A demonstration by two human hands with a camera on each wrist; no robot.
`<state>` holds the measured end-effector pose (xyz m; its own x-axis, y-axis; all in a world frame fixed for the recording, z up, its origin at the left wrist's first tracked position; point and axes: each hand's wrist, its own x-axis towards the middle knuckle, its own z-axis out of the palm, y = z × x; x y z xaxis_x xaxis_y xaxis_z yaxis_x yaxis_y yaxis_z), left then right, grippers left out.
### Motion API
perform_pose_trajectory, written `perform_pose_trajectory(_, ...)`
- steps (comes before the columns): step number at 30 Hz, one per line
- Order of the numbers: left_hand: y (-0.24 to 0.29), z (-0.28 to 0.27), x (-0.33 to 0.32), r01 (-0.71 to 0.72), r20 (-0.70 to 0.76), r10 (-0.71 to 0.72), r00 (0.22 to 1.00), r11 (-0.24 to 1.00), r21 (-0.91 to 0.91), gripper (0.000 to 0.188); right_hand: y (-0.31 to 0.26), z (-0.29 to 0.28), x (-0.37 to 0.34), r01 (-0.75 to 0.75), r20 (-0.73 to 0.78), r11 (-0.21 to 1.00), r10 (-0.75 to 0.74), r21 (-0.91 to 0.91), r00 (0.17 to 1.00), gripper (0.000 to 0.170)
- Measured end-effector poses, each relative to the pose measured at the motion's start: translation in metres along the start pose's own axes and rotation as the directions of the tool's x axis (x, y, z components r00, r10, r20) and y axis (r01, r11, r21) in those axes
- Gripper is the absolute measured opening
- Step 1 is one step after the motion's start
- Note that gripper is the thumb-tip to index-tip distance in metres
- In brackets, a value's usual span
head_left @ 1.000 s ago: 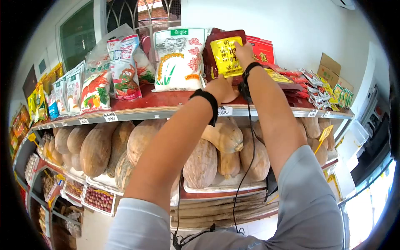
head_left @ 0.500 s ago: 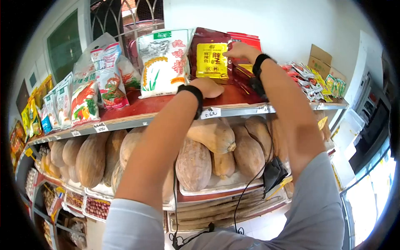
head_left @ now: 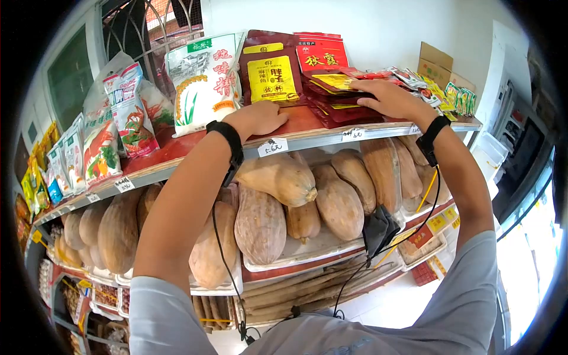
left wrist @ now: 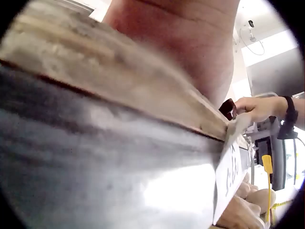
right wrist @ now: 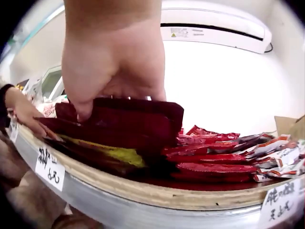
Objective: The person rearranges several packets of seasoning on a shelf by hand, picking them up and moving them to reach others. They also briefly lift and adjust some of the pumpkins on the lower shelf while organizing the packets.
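Observation:
My right hand (head_left: 390,99) grips the edge of a dark red seasoning packet (right wrist: 136,119), thumb on its near side and fingers behind, at the top of a lying pile of such packets (head_left: 328,109). The left hand (head_left: 257,118) rests on the red shelf top by the front edge, fingers stretched and holding nothing. Right behind it stand upright dark red packets with yellow labels (head_left: 272,80). A big white seasoning bag (head_left: 204,83) leans close to the left wrist. Only the heel of the left hand fills the left wrist view.
Red packets (head_left: 322,52) stand against the wall. Small sachets (right wrist: 276,155) lie heaped right of the pile, with a cardboard box (head_left: 435,62) behind. Price tags (head_left: 273,147) hang on the shelf's metal edge. Pumpkins (head_left: 260,225) fill the shelf below. A cable trails from each wrist.
The right hand has left the upright yellow-label packet and moved right to the lying pile. The left hand has drawn away from that packet's base toward the shelf edge. The view has shifted right.

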<state>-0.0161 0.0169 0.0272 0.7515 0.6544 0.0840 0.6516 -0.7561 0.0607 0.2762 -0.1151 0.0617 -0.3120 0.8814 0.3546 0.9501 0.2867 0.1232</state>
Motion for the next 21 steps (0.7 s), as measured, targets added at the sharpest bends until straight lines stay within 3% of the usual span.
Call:
perform_pose_trajectory(1,-0.001,0.003,-0.002,0.000,0.000,0.000,1.000,1.000,0.002,0.050,0.003,0.006,0.000,0.023,-0.041,0.999,-0.024,-0.029,0.999,0.044)
perform_pose_trajectory(3,0.000,0.009,-0.008,-0.042,-0.181,0.045,0.982,0.999,0.022,0.049,0.009,0.010,0.002,0.077,-0.116,0.995,-0.083,-0.062,0.990,0.037)
perform_pose_trajectory(4,0.003,0.008,-0.013,-0.040,-0.181,0.044,0.983,0.999,0.025,0.049,0.009,0.008,0.001,0.084,-0.108,0.995,-0.090,-0.058,0.990,0.036)
perform_pose_trajectory(6,0.011,0.004,-0.028,-0.199,-0.149,0.238,0.960,0.951,0.237,0.047,0.010,0.006,-0.002,0.092,-0.106,0.995,-0.097,-0.049,0.990,0.035)
perform_pose_trajectory(7,0.017,0.003,-0.039,-0.195,-0.145,0.234,0.961,0.951,0.241,0.047,0.011,0.007,-0.005,0.114,-0.157,0.993,-0.119,-0.041,0.981,0.034)
perform_pose_trajectory(9,0.029,0.006,-0.058,-0.214,-0.312,0.214,0.926,0.976,0.033,0.044,0.015,0.012,-0.006,0.146,-0.209,0.989,-0.149,-0.029,0.966,0.034)
perform_pose_trajectory(11,0.039,0.012,-0.074,-0.264,-0.328,0.255,0.910,0.964,0.019,0.040,0.020,0.021,-0.004,0.146,-0.272,0.982,-0.173,-0.116,0.947,0.032)
perform_pose_trajectory(12,0.049,0.014,-0.089,-0.312,-0.365,0.276,0.889,0.949,-0.043,0.037,0.023,0.022,-0.001,0.188,-0.329,0.979,-0.202,-0.076,0.923,0.028)
perform_pose_trajectory(15,0.065,0.022,-0.116,-0.381,-0.405,0.300,0.864,0.915,-0.134,0.033,0.029,0.012,0.008,0.117,-0.301,0.977,-0.167,-0.178,0.939,0.024)
perform_pose_trajectory(16,0.066,0.024,-0.121,-0.407,-0.407,0.315,0.857,0.899,-0.161,0.031,0.031,0.012,0.015,0.161,-0.408,0.976,-0.209,-0.150,0.889,0.020)
perform_pose_trajectory(17,0.064,0.025,-0.124,-0.403,-0.408,0.313,0.857,0.902,-0.154,0.031,0.033,0.009,0.019,0.164,-0.414,0.975,-0.213,-0.150,0.885,0.020)
perform_pose_trajectory(19,0.059,0.032,-0.128,-0.392,-0.430,0.305,0.850,0.911,-0.129,0.030,0.027,0.001,0.021,-0.010,-0.474,0.994,-0.042,-0.106,0.880,0.020)
perform_pose_trajectory(21,0.052,0.029,-0.132,-0.396,-0.455,0.297,0.839,0.908,-0.138,0.028,0.031,0.000,0.028,-0.016,-0.495,0.995,-0.035,-0.098,0.868,0.019)
